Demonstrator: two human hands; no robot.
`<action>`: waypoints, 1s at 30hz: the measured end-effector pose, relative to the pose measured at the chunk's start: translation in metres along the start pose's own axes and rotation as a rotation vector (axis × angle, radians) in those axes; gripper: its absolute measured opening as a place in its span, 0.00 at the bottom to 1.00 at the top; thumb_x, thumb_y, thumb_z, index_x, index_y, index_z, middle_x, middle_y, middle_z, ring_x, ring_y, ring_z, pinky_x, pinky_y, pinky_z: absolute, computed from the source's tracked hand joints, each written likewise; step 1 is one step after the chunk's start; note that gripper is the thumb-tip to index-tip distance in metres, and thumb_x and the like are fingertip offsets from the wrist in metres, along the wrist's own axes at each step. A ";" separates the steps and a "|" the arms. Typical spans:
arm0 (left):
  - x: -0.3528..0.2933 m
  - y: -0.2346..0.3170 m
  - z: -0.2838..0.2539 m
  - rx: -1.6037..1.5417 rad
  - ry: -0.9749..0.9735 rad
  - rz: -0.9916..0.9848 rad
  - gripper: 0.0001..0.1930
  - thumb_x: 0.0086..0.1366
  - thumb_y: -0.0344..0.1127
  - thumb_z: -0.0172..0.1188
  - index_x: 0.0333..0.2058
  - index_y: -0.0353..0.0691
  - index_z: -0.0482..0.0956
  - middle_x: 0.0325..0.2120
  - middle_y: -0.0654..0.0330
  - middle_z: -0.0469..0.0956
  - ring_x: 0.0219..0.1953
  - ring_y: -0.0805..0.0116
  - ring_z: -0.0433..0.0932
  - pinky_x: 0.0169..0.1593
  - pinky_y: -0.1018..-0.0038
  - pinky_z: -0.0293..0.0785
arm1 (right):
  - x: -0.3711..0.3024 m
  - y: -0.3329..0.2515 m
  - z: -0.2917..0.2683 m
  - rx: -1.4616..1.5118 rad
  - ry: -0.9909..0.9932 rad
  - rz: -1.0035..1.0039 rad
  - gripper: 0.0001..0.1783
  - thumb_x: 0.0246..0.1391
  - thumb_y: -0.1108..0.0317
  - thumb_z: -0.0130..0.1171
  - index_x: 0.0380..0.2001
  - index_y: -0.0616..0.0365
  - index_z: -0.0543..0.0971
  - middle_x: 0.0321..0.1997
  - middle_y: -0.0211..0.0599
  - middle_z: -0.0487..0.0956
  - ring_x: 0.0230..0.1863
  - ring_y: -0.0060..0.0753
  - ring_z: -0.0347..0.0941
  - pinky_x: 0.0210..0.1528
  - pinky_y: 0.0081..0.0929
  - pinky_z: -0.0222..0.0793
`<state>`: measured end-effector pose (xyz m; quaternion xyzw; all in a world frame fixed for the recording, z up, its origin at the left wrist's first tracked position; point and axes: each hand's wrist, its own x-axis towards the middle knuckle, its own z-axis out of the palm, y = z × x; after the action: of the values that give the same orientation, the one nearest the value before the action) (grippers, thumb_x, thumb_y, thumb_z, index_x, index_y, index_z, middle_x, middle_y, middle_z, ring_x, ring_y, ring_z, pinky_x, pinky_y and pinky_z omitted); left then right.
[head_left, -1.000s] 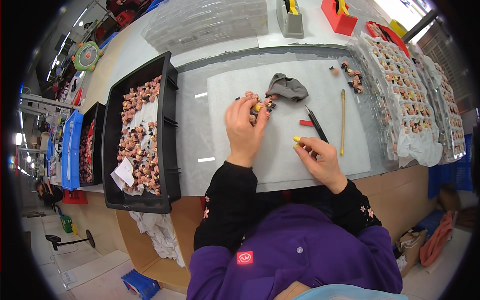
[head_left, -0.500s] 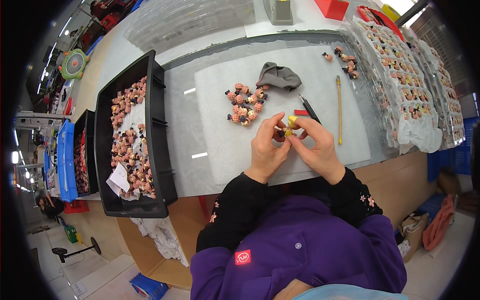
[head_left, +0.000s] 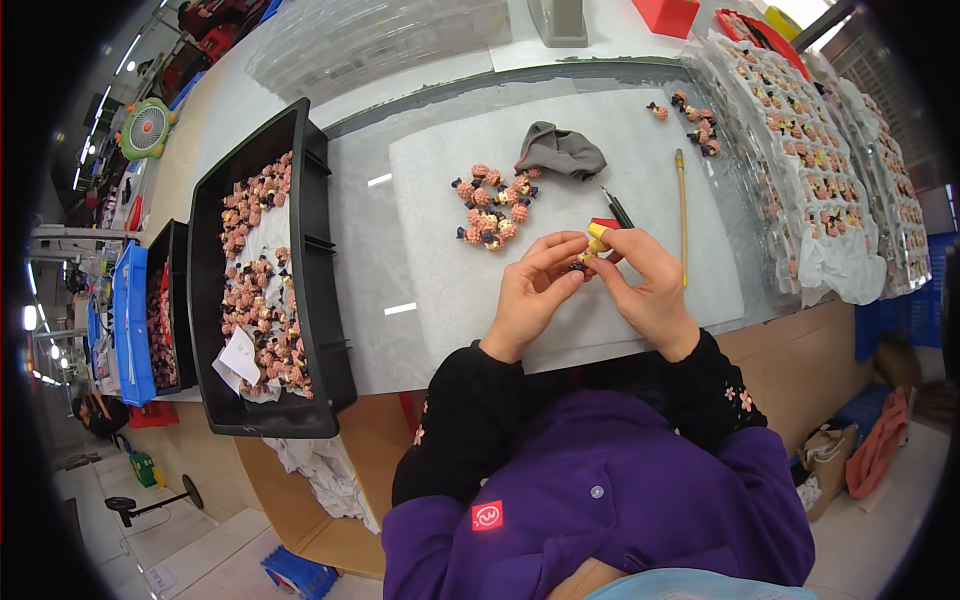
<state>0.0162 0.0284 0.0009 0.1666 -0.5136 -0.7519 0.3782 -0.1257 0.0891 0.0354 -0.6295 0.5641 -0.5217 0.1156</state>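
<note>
Over the white work sheet [head_left: 450, 340], my left hand [head_left: 530, 297] and my right hand [head_left: 645, 292] meet at their fingertips. Between them is a small figurine [head_left: 578, 266], mostly covered by the fingers, with a dark part showing. Both hands are closed in a pinch on it. A yellow finger cot [head_left: 597, 231] covers one right fingertip. Just beyond the right hand lie a black pen-like tool [head_left: 617, 207] and a red piece, partly hidden. Pink-haired figurines [head_left: 492, 208] lie in a cluster past my left hand, beside a crumpled grey cloth [head_left: 562, 152].
At left stands a black crate [head_left: 335, 330] with many figurines and a white paper slip. A thin yellowish stick [head_left: 681, 215] lies right of my hands. Filled clear trays [head_left: 840, 250] are stacked at right. More figurines [head_left: 700, 128] sit at the sheet's far right corner.
My left hand has shifted slightly left and its fingers have re-formed around the figurine. The right hand has turned a little, its fingers now hiding more of the figurine and the red piece.
</note>
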 end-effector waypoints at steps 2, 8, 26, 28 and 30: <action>0.001 0.005 0.001 -0.090 0.003 -0.084 0.19 0.56 0.22 0.53 0.48 0.30 0.67 0.48 0.53 0.66 0.46 0.66 0.70 0.49 0.72 0.69 | 0.002 -0.004 -0.001 0.001 0.005 0.013 0.17 0.39 0.83 0.59 0.37 0.66 0.74 0.33 0.40 0.75 0.26 0.27 0.73 0.29 0.20 0.69; 0.000 0.007 0.001 -0.084 0.016 -0.151 0.18 0.56 0.20 0.52 0.47 0.28 0.67 0.43 0.52 0.72 0.44 0.67 0.73 0.50 0.74 0.69 | 0.002 -0.005 -0.002 0.031 0.020 0.032 0.17 0.38 0.84 0.57 0.37 0.64 0.74 0.33 0.41 0.75 0.28 0.30 0.74 0.30 0.22 0.71; -0.001 -0.001 0.000 -0.100 0.061 -0.116 0.20 0.55 0.18 0.53 0.48 0.28 0.64 0.42 0.53 0.71 0.43 0.68 0.73 0.48 0.76 0.70 | 0.010 -0.005 -0.009 -0.140 -0.079 -0.140 0.17 0.35 0.83 0.58 0.34 0.64 0.74 0.31 0.39 0.75 0.33 0.40 0.71 0.34 0.29 0.67; -0.001 0.000 0.001 -0.103 0.055 -0.114 0.20 0.55 0.18 0.53 0.48 0.28 0.64 0.42 0.53 0.71 0.43 0.68 0.73 0.48 0.76 0.71 | 0.010 -0.005 -0.009 -0.139 -0.083 -0.139 0.16 0.35 0.83 0.58 0.34 0.64 0.74 0.31 0.40 0.75 0.33 0.41 0.71 0.34 0.29 0.67; 0.000 0.002 0.001 -0.106 0.051 -0.111 0.20 0.55 0.18 0.53 0.48 0.28 0.64 0.42 0.53 0.71 0.43 0.67 0.73 0.47 0.75 0.71 | 0.008 -0.001 -0.006 -0.123 -0.080 -0.156 0.17 0.38 0.84 0.56 0.36 0.64 0.73 0.27 0.40 0.73 0.31 0.40 0.70 0.33 0.29 0.67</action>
<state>0.0163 0.0293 0.0033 0.1937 -0.4533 -0.7934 0.3571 -0.1310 0.0854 0.0433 -0.6977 0.5392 -0.4682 0.0581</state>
